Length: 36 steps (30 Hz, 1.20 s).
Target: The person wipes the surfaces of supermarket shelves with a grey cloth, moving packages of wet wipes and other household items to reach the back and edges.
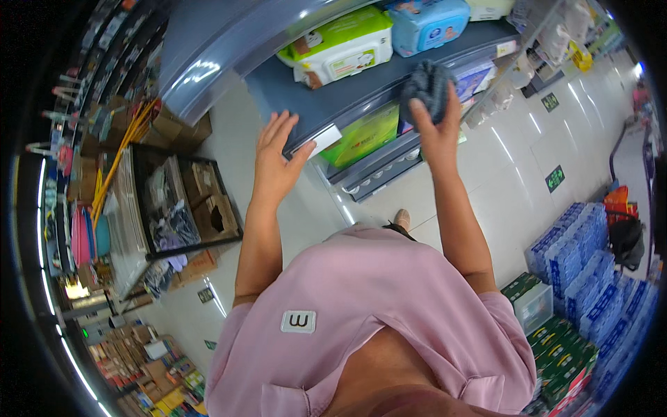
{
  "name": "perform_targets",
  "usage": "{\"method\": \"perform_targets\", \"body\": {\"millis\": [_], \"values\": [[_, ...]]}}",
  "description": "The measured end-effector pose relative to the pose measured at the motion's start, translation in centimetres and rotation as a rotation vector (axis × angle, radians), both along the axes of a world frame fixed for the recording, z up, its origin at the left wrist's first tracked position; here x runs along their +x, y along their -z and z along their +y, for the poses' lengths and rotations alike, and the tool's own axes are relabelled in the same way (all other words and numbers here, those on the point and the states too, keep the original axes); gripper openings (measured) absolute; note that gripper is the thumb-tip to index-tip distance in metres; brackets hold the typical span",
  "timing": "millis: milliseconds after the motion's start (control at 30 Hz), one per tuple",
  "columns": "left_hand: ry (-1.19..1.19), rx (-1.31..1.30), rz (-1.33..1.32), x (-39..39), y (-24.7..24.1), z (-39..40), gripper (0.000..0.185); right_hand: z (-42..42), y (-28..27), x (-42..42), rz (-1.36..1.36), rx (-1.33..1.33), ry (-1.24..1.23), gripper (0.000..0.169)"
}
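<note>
A bunched grey-blue cloth is gripped in my right hand, held over the front edge of a dark grey store shelf. My left hand rests at the shelf's left front corner, fingers apart, with the thumb by a white price tag. On the shelf lie a green and white pack of wipes and a blue pack of wipes. Below, a bright green package stands on a lower shelf, partly behind the upper shelf's edge.
At the left stands a black-framed rack with cardboard boxes, beside yellow poles. Stacked blue-wrapped packs and dark green cartons are on the right. Clear bags hang at a glass panel by the shelf's right end.
</note>
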<state>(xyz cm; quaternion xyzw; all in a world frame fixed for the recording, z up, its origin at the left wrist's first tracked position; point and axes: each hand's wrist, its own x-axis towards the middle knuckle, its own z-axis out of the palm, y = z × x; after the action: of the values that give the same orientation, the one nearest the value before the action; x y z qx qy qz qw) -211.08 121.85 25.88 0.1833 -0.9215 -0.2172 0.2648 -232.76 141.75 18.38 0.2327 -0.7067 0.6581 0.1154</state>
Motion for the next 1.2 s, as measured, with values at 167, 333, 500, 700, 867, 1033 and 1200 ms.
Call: {"method": "perform_targets", "body": {"millis": [167,333,500,700,867,1033,1200], "values": [[0.047,-0.042,-0.037,-0.2,0.8,-0.8,0.039,-2.8,-0.9,5.1,0.070,0.261,-0.051,0.082],[0.049,-0.042,-0.069,-0.4,0.6,-0.7,0.035,-2.2,-0.8,9.6,0.159,0.393,-0.311,0.084],[0.011,-0.022,-0.096,-0.5,0.6,-0.5,0.034,-1.5,-1.5,8.6,0.226,0.509,-0.359,0.085],[-0.014,0.012,-0.112,-0.5,0.4,-0.3,0.034,-0.7,-0.7,5.6,0.258,0.565,-0.211,0.081],[-0.026,0.009,-0.143,-0.6,-0.1,0.0,0.035,0.1,-0.8,2.2,0.174,0.518,-0.113,0.077],[0.017,-0.007,-0.156,-0.6,0.0,-0.2,0.036,1.0,-1.0,-1.5,0.116,0.459,-0.016,0.070],[-0.008,0.043,-0.149,-0.9,0.1,-0.3,0.034,2.0,-0.7,-5.8,0.052,0.412,0.083,0.064]]}}
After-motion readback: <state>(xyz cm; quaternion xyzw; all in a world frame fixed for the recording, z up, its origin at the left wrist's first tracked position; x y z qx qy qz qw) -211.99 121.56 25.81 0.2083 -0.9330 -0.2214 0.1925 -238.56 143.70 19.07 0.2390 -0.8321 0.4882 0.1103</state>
